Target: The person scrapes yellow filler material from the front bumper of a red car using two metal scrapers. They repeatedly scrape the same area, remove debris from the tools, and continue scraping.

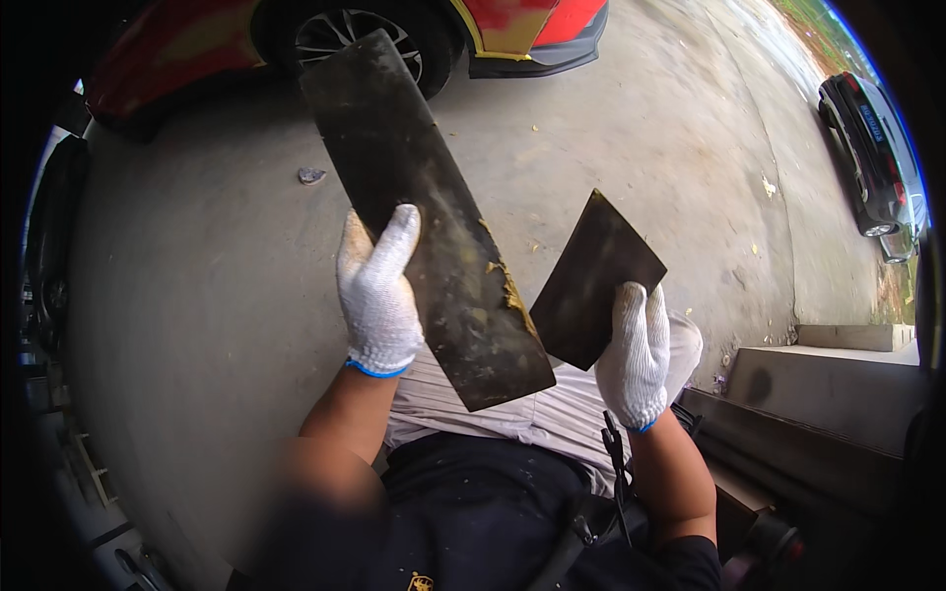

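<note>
My left hand point(380, 288), in a white knit glove with a blue cuff edge, grips a long dark rectangular plate point(414, 185) with its thumb over the face. Yellow putty-like paste point(508, 288) clings along the plate's right edge near its lower end. In my right hand point(635, 354), gloved alike, is a smaller dark flat spreader sheet point(597, 281), tilted so one corner points up. The sheet's left corner appears close to the long plate's lower right edge; whether they touch I cannot tell. Both are held above my lap, over light trousers point(510, 402).
Ahead stands a red car point(188, 55) with yellowish patches on its body and a wheel point(358, 44). A small lump point(311, 176) lies on the concrete floor point(214, 251). A dark car point(868, 155) is parked far right; a concrete ledge point(820, 391) rises at lower right.
</note>
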Demonstrator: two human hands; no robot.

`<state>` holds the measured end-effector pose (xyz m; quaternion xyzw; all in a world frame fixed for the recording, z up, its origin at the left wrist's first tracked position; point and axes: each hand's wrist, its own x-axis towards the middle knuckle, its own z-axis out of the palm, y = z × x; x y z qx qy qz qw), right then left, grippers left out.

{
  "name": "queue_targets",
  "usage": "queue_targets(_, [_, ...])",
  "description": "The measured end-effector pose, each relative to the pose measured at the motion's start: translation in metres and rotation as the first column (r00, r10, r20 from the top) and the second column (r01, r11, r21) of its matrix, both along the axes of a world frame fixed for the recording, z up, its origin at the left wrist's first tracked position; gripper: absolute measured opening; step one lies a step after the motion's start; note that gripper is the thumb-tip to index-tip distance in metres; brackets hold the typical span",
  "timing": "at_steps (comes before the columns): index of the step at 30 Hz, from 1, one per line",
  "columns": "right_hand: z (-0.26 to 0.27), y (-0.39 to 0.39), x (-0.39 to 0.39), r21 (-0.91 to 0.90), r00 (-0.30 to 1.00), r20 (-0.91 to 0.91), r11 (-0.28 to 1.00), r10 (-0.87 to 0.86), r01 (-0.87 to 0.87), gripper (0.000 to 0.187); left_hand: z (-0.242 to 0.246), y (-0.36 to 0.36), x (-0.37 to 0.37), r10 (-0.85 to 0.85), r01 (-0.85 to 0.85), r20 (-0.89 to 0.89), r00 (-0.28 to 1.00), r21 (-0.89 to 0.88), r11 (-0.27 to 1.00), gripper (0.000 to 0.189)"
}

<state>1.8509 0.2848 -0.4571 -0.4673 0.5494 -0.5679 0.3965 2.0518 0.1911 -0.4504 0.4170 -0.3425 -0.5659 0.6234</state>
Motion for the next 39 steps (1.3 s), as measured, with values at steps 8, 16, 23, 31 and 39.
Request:
queue_targets(8, [-0.004, -0.001, 0.018, -0.143, 0.847, -0.495, 0.944, 0.193, -0.298, 0.049, 0.001, -0.006, -0.006, 0.038, -0.027, 0.084, 0.996, -0.134, 0.991, 0.03])
queue_targets(16, [-0.002, -0.003, 0.024, 0.014, 0.718, -0.643, 0.942, 0.266, -0.336, 0.063, 0.003, -0.007, -0.002, 0.023, -0.009, 0.077, 0.997, -0.178, 0.984, 0.03])
queue_targets(23, [0.001, -0.003, 0.025, 0.193, 0.659, -0.639, 0.911, 0.398, -0.364, 0.054, 0.009, -0.004, 0.0, -0.039, 0.055, 0.071, 0.997, -0.234, 0.971, 0.036])
queue_targets(31, [0.026, -0.015, 0.028, 0.58, 0.515, -0.526, 0.729, 0.677, -0.365, 0.043, 0.017, -0.012, 0.0, -0.092, 0.129, 0.139, 0.986, -0.286, 0.95, 0.026])
queue_targets(39, [0.003, -0.01, -0.004, 0.192, 0.961, -0.061, 0.948, 0.268, -0.252, 0.032, 0.022, -0.04, 0.042, 0.067, -0.071, -0.138, 0.988, -0.028, 0.997, 0.026])
